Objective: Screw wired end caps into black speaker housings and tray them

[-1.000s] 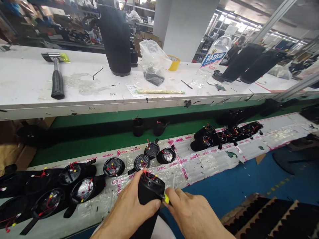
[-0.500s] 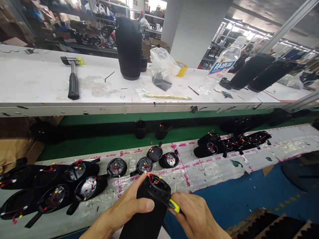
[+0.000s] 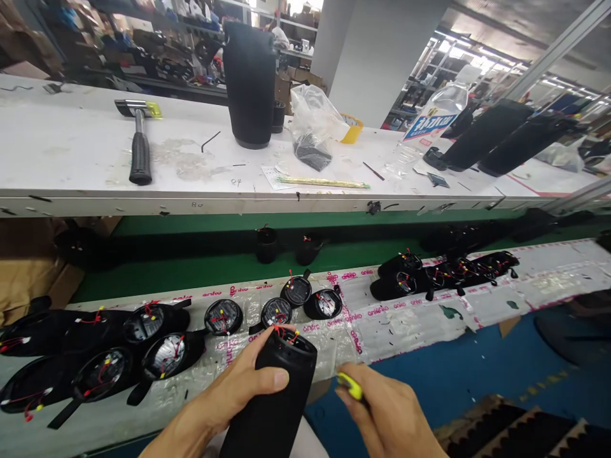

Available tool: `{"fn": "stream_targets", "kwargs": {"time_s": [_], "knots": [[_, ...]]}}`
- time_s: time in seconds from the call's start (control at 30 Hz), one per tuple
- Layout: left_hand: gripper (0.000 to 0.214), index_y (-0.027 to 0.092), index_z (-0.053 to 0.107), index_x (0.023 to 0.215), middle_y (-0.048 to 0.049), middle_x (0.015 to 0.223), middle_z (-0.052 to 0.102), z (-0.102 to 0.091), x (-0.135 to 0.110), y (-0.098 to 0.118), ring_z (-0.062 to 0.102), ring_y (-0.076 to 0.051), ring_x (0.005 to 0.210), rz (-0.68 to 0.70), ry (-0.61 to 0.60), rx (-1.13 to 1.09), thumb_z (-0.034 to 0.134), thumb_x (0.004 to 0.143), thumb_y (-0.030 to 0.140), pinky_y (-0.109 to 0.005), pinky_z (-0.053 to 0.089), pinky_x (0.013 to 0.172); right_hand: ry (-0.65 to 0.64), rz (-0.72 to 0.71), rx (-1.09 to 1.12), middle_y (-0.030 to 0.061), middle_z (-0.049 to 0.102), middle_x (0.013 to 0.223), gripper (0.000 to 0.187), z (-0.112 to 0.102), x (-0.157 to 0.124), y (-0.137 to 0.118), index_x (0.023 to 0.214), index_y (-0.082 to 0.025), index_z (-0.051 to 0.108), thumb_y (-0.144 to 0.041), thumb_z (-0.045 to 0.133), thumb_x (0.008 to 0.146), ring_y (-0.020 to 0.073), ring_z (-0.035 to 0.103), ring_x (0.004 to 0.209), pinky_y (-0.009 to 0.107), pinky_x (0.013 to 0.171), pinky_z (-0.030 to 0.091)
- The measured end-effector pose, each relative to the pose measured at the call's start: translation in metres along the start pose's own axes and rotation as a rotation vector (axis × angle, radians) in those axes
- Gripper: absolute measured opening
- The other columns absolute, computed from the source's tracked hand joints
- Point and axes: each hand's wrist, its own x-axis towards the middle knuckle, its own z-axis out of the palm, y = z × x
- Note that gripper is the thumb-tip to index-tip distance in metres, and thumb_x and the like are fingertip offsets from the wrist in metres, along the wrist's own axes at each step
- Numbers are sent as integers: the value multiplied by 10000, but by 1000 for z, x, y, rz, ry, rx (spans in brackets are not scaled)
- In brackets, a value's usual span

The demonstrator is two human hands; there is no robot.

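Note:
My left hand (image 3: 238, 397) is wrapped round a tall black speaker-like cylinder (image 3: 274, 397), held upright at the bottom centre, with red and yellow wires showing in its open top. My right hand (image 3: 389, 413) is just right of it, fingers pinched on a small yellow-green piece (image 3: 350, 385), a short gap away from the cylinder's rim. Beyond the cylinder, on a taped strip (image 3: 382, 318) of the lower bench, lie several round black end caps (image 3: 275, 312) with wires.
More black housings (image 3: 95, 356) lie at the left and others (image 3: 443, 273) at the right of the strip. A green belt (image 3: 191, 270) runs behind. The white upper bench (image 3: 71, 159) carries a hammer (image 3: 139, 143), a tall black cylinder (image 3: 249, 83), a plastic bag (image 3: 312, 124) and a bottle (image 3: 429, 124).
My right hand has drawn the yellow-green piece away from the cylinder's rim, to the right. The cylinder stands a little more upright in my left hand.

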Motion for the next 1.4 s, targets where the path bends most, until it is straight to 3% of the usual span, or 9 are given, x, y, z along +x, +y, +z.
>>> {"fn": "stream_targets", "kwargs": {"time_s": [0.07, 0.2, 0.53, 0.67, 0.83, 0.97, 1.17, 1.33, 1.4], "knots": [[772, 260, 521, 1393, -52, 1139, 722, 2, -1, 3, 642, -286, 1063, 27, 22, 74, 821, 716, 480, -377, 476, 898, -117, 13, -78, -30, 656, 742, 195, 3, 6, -7, 1065, -239, 515, -271, 326, 1101, 145, 658, 589, 270, 530, 464], [793, 240, 512, 1399, -65, 1203, 704, 8, -4, 8, 599, -344, 1189, 62, 68, 195, 814, 719, 515, -462, 436, 1035, -172, -24, -205, -15, 663, 763, 293, 11, 15, -16, 1105, -228, 488, -273, 198, 1112, 171, 686, 619, 307, 518, 455], [693, 274, 508, 1357, -14, 1119, 674, 14, -12, 13, 581, -333, 1185, 119, 176, 472, 789, 753, 466, -426, 455, 1013, -219, -60, -345, -26, 658, 728, 306, 7, 17, -17, 1128, -221, 459, -250, 155, 1108, 169, 694, 566, 326, 455, 414], [686, 278, 470, 1371, -34, 1235, 657, 20, -14, 12, 557, -335, 1239, 108, 244, 526, 750, 756, 393, -458, 409, 1082, -300, -60, -405, -45, 644, 706, 67, 10, 14, -16, 1071, -242, 448, -205, 396, 1048, 183, 671, 506, 359, 405, 318], [729, 273, 405, 1424, -53, 1273, 647, 28, -15, 17, 569, -331, 1219, 56, 300, 590, 702, 765, 368, -466, 416, 1064, -331, -40, -433, -66, 648, 709, 344, 13, 14, -16, 1035, -251, 423, -170, 706, 856, 185, 674, 509, 355, 417, 290], [714, 268, 416, 1410, -41, 1254, 671, 30, -16, 19, 607, -314, 1150, 39, 289, 612, 676, 745, 299, -440, 448, 1012, -323, -62, -442, -68, 644, 704, 332, 13, 14, -17, 1039, -249, 415, -159, 683, 866, 175, 670, 499, 350, 412, 279], [727, 260, 391, 1430, -65, 1335, 655, 30, -17, 17, 554, -347, 1280, 29, 344, 630, 676, 764, 310, -444, 440, 1040, -346, -49, -474, -55, 639, 711, 385, 16, 10, -20, 1035, -243, 405, -102, 667, 792, 184, 655, 500, 361, 427, 251], [678, 262, 421, 1396, -60, 1255, 680, 25, -16, 16, 587, -348, 1208, 33, 312, 666, 703, 790, 376, -460, 428, 1036, -553, -35, -507, -14, 672, 787, 416, 11, 20, -26, 989, -246, 444, -25, 648, 701, 201, 661, 546, 377, 434, 185], [680, 259, 440, 1368, -52, 1200, 692, 20, -14, 15, 603, -339, 1166, 52, 257, 603, 732, 781, 440, -452, 434, 1020, -576, -20, -487, -15, 679, 794, 346, 9, 24, -26, 974, -252, 463, -38, 632, 761, 209, 661, 550, 373, 436, 199]]}}
